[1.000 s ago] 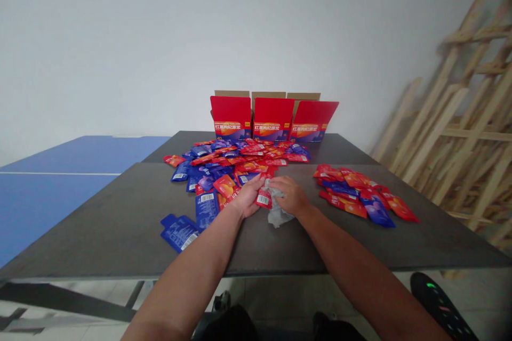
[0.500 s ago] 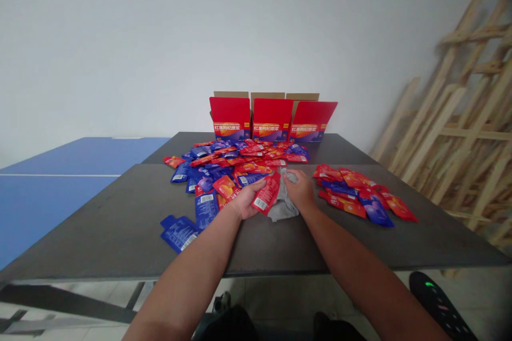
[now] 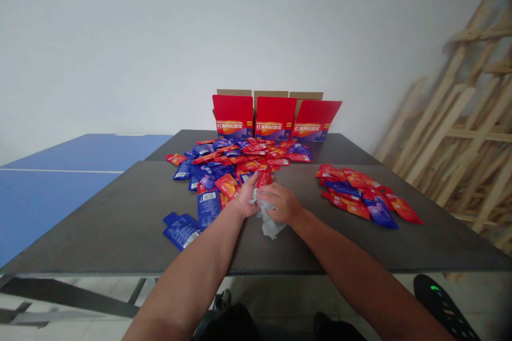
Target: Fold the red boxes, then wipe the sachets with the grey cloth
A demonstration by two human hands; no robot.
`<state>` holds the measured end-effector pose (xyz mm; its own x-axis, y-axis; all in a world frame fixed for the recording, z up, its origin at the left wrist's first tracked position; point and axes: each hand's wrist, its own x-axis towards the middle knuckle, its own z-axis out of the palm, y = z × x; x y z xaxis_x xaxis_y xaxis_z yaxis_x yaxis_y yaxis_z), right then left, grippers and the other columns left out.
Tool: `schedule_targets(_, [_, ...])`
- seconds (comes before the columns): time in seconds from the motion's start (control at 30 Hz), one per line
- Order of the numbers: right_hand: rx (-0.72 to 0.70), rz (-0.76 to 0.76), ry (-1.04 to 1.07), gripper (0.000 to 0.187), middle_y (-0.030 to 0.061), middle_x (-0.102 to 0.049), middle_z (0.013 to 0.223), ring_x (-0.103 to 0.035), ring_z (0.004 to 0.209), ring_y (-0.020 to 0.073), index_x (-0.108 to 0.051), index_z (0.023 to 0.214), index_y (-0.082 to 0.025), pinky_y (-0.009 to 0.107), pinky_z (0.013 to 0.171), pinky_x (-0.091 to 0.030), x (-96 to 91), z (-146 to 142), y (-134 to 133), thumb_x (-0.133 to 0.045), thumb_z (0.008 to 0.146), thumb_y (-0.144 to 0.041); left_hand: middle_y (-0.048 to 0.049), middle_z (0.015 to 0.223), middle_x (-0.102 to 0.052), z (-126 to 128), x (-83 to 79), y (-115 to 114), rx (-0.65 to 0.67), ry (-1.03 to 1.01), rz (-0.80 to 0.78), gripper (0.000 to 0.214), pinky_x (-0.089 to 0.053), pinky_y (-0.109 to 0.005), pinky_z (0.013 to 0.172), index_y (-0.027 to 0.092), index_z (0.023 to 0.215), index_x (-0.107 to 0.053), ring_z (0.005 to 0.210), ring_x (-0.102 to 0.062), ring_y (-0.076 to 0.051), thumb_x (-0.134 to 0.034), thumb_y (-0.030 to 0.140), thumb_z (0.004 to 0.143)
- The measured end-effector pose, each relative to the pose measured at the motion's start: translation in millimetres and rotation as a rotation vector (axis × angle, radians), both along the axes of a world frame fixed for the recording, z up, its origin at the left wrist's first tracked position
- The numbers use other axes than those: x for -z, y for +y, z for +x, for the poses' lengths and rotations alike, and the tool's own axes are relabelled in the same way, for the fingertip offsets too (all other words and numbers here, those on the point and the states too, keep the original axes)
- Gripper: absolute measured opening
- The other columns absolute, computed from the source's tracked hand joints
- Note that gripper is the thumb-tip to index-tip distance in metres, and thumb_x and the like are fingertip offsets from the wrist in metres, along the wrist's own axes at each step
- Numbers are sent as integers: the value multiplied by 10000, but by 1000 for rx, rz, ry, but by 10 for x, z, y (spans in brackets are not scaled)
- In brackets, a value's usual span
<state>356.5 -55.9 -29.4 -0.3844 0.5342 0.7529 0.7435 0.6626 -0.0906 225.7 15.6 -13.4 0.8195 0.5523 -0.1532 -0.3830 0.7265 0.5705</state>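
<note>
A crumpled grey cloth (image 3: 270, 225) lies bunched between the hands at the near middle of a dark tabletop (image 3: 100, 224). The left hand (image 3: 246, 200) is clenched on its upper edge, and the right hand (image 3: 280, 204) closes over it from the right, fingers curled. Just beyond the hands spreads a loose heap of red and blue foil sachets (image 3: 224, 168), touching the left hand; a smaller heap of sachets (image 3: 362, 194) lies to the right, well apart. At the far end stand three red cartons (image 3: 274, 117), flaps raised, their insides hidden. A blue table-tennis table (image 3: 60, 192) sits left, and wooden frames (image 3: 452, 122) lean against the right wall.
</note>
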Motion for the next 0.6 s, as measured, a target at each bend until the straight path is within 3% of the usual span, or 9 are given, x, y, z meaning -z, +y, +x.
schedule_targets(0.17, [170,4,204,343,81,-653,1099,-604,1033,240,-653,1096,-228,413,922,-518,-2,96,59,-561,773,-160,-102,820,-715,46,27,-75,134,5,-3,457,-517,-329,738,124,1040,-670,771,-695,-237,-541,532,877])
schedule_targets(0.4, [334,4,421,204,68,-632,1018,-610,983,220,-650,1018,-228,394,906,-521,6,202,131,-562,835,-214,-110,965,-729,69,24,-159,141,48,174,426,-489,-333,848,137,1188,-629,877,-698,-232,-648,396,850])
schedule_targets(0.5, [372,19,473,173,68,-629,999,-607,977,218,-647,997,-220,388,905,-515,-11,227,133,-560,847,-221,-79,963,-725,49,28,-166,112,99,252,456,-501,-287,760,178,1223,-608,787,-693,-188,-721,243,786])
schedule_targets(0.6, [429,34,535,152,74,-626,987,-606,962,218,-643,978,-210,389,898,-509,-20,263,140,-565,853,-243,-53,901,-714,31,38,-159,104,167,279,450,-469,-226,591,198,1207,-617,645,-653,-136,-717,194,768])
